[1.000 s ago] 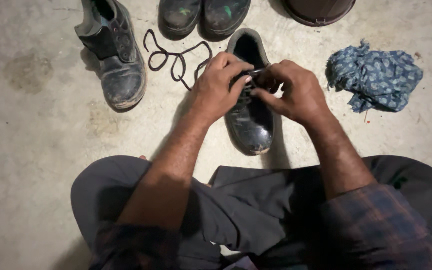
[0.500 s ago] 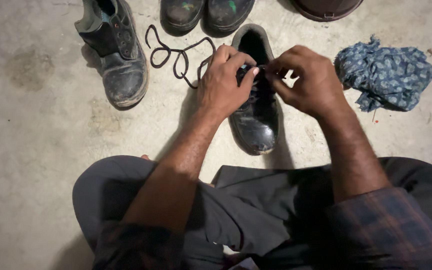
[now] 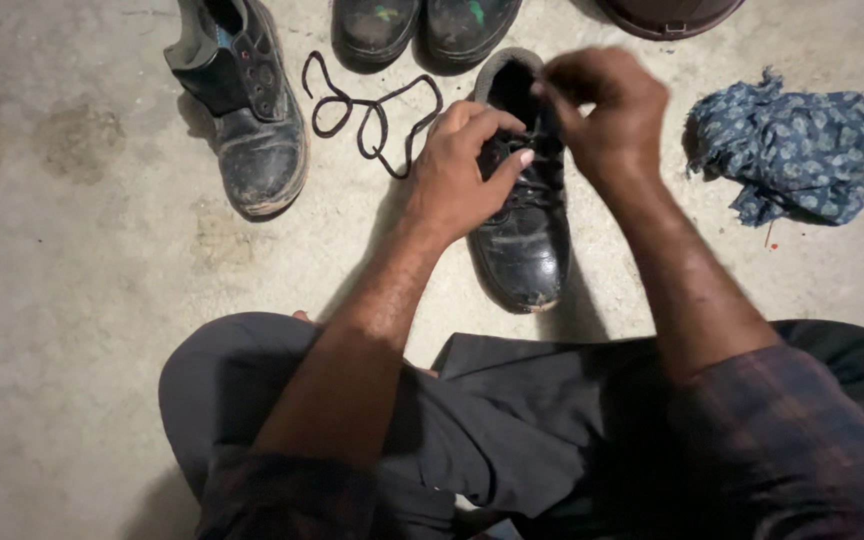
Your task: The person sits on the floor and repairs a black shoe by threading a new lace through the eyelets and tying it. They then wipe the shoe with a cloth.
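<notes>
Lacing a black shoe (image 3: 524,225) is the work in hand, judging by both hands at its eyelets. Going from the left: a scuffed boot (image 3: 247,120) lies tilted on the concrete floor (image 3: 62,300), its eyelets bare. Beside it a loose lace (image 3: 372,110) lies coiled, apart from both hands. Above that stands a pair of dark shoes (image 3: 422,25), toes pointing this way.

The left hand (image 3: 457,175) steadies the shoe at its left side, fingers curled over the laced part and thumb near the tongue; it holds the shoe rather than pinching anything I can make out. The right hand (image 3: 607,110) hovers over the shoe's opening, fingertips drawn together in a narrow pinch, likely on a lace end, though the lace itself is too dark to tell. Further right a crumpled blue cloth (image 3: 797,150) lies well apart, and a dark round rim (image 3: 667,12) shows at the top edge.

The next move, I judge, calls for feeding the pinched end through the next eyelet and drawing it snug while the left hand keeps the shoe from sliding.

Compared with half a second ago, the right hand has lifted from the mid-eyelets toward the collar, and the hands have drawn apart.
</notes>
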